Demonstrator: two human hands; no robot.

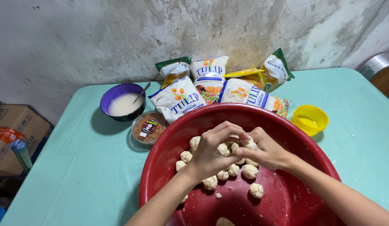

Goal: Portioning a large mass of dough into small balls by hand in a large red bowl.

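**Two hands pinch dough over a red basin**

Rough, stained plaster wall [98, 42] backs a table under a pale turquoise cloth [90, 167], and on that cloth, nearest the camera, stands a big red plastic basin [169, 150]. Over its middle the two hands meet. Between them is a lump of pale dough [226, 147]: the left hand [211, 152] curls over it from above with fingers bent, and the right hand [267, 152] grips it from the other side, thumb and fingertips closed on it, so both hands are clamped on the same piece and touching each other. Under and around the hands lie small dough balls [250, 171], clustered on the basin floor, with one more ball [256, 190] a little apart toward the camera and crumbs scattered on the red plastic.

Beyond the basin's far rim lie white flour bags [177, 100] with blue and orange print, some leaning on the wall, and beside them pouches of yellow cooking oil [261, 77]. Left of the bags, a purple bowl [119, 90] holds a whitish liquid with a spoon [142, 93] standing in it. Just beside it sits a small clear tub [149, 127] of brown granules. Right of the basin is a yellow plastic cup [310, 119]. Cardboard boxes [14, 134] stand on the floor at the left edge.
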